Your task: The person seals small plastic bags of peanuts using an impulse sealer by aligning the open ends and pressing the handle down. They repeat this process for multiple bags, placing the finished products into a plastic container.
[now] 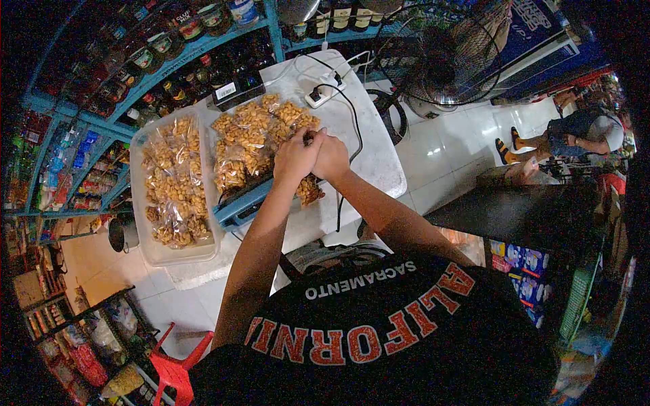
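My left hand [292, 157] and my right hand [332, 157] are pressed together on the far end of a blue bag sealer [244, 206], closed over its arm. A dark tip of it shows between my fingers; most of the arm is hidden under my hands. Against the sealer's near side, partly behind my left forearm, is a clear bag of brown snack pieces [310, 192]. Several filled snack bags [247, 135] are heaped just beyond the sealer. To the left, a translucent plastic tub [211, 237] holds more filled bags.
A white table [376, 145] carries everything. A power strip [325, 91] with plugs and a black cord lies right of my hands. Beyond stands a black fan [440, 57]. Bottle shelves [183, 51] line the back left. A red chair [172, 369] is lower left; a person [582, 132] sits far right.
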`<move>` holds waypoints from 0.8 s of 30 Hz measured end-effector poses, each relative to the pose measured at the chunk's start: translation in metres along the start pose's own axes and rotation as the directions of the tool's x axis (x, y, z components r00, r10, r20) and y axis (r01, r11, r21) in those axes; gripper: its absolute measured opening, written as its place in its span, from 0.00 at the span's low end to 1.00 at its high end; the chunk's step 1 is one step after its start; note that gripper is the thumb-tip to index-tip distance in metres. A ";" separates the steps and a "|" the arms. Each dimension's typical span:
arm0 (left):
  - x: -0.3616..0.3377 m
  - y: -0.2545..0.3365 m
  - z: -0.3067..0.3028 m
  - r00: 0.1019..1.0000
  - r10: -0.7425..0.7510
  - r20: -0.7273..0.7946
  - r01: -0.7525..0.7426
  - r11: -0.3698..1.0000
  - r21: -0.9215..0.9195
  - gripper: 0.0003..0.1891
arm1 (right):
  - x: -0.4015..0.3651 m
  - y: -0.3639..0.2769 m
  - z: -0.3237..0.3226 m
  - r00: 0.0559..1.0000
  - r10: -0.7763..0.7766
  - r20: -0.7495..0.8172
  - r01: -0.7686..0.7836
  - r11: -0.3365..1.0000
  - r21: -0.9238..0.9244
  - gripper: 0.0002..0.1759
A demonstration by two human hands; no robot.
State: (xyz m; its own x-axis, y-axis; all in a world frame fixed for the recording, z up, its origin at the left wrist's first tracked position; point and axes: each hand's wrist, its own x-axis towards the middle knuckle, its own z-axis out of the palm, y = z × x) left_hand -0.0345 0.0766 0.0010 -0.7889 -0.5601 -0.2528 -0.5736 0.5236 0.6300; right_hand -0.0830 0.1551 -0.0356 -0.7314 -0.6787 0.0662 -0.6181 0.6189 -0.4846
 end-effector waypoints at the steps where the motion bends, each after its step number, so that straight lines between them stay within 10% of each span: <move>1: 0.000 0.000 0.000 1.000 0.000 0.000 0.000 1.000 0.000 0.31 | 0.000 -0.002 -0.003 1.000 0.000 0.000 0.000 1.000 0.000 0.13; 13: 0.009 -0.014 0.011 0.986 0.168 -0.009 -0.167 0.984 0.061 0.33 | -0.001 -0.007 -0.010 0.996 0.051 0.072 -0.049 0.998 -0.033 0.14; 24: -0.002 0.003 -0.001 1.000 0.002 -0.006 -0.001 1.000 0.006 0.32 | -0.001 -0.003 -0.004 1.000 0.020 -0.004 -0.020 0.998 0.066 0.13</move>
State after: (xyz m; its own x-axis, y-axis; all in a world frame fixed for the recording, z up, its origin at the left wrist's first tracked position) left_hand -0.0344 0.0785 0.0036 -0.7884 -0.5634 -0.2471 -0.5738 0.5285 0.6256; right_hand -0.0818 0.1557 -0.0309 -0.7447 -0.6648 0.0597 -0.5834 0.6048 -0.5422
